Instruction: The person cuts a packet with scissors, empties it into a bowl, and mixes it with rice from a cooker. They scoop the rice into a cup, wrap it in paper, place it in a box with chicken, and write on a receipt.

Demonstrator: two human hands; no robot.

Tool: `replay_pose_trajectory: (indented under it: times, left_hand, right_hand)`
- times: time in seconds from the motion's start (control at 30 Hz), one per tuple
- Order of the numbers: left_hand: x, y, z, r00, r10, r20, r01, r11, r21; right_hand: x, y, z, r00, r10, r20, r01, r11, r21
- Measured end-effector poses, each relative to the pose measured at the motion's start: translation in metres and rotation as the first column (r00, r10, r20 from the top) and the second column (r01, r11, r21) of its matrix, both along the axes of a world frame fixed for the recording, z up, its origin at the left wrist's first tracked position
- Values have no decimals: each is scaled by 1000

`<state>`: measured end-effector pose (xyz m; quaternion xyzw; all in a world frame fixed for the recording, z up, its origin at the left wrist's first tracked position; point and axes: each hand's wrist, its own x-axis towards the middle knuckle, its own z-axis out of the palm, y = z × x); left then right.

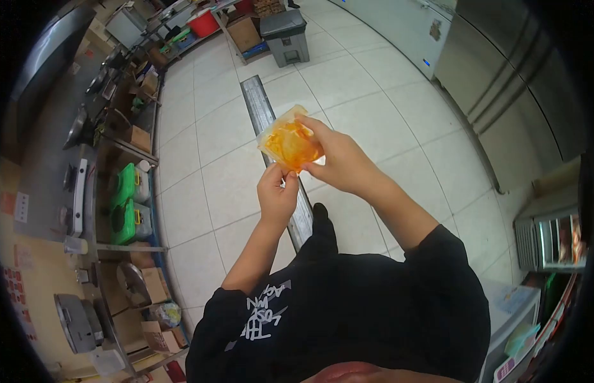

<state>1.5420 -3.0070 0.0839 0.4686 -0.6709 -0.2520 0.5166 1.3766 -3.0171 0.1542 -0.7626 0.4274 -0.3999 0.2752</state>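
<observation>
In my remote view, both forearms (253, 250) slant inward. Left grip (277, 195): pinching the lower corner of an orange-smeared pouch (287, 147). Right grip (341, 159): curved, clasping its right side. Held before the body, the pouch partly hides a metal floor strip (258, 103); beyond stands a grey bin (285, 39).

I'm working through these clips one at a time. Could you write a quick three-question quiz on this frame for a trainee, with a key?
1. True or false: only one hand touches the packet.
2. The bin stands on: (a) a shelf, (b) the floor, (c) a stove.
3. Which hand is lower in the picture?

Key:
1. False; the left hand and right hand both touch it.
2. b
3. Left hand
</observation>
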Motion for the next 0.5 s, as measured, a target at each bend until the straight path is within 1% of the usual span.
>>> replay_pose_trajectory:
  times: [0.03,0.13,0.2,0.23,0.27,0.3,0.33,0.37,0.4,0.43,0.47,0.5]
  left_hand:
    - [2,-31,-3,1000,16,-21,-16,1000,-9]
    - [14,-130,-4,997,73,26,-71,995,-74]
    - [23,-193,2,997,64,-40,-65,997,-28]
    - [27,-224,3,996,60,-70,-60,998,-2]
    - [29,-259,0,995,58,-84,-62,996,-56]
    - [33,-291,-2,997,60,-57,-60,998,1]
    - [38,-322,-5,998,61,-26,-60,997,55]
    - [38,-353,-7,998,60,6,-60,993,98]
    - [34,-384,-8,997,71,-10,-70,997,42]
    - [30,-418,-13,996,83,-29,-83,996,17]
    - [26,-453,-20,994,94,-47,-94,996,-4]
    - [22,-489,-26,992,108,-66,-110,994,-19]
  right_hand:
    - [3,-27,-2,1000,-17,-20,16,998,-67]
    - [-11,-108,-6,981,-176,-77,152,955,-256]
    - [-44,-163,-28,976,-190,-109,186,981,-53]
    - [-68,-186,-57,964,-211,-158,223,973,56]
    - [-96,-207,-96,951,-229,-206,263,951,160]
    - [-125,-216,-145,949,-273,-156,311,890,333]
    - [-156,-215,-196,915,-329,-236,404,745,531]
    - [-189,-201,-260,852,-376,-365,523,578,626]
    - [-216,-175,-320,796,-392,-461,583,289,760]
    - [-231,-149,-350,797,-455,-397,462,37,886]
    - [-239,-134,-370,793,-485,-369,336,-158,929]
    - [-244,-141,-383,791,-504,-348,238,-271,933]
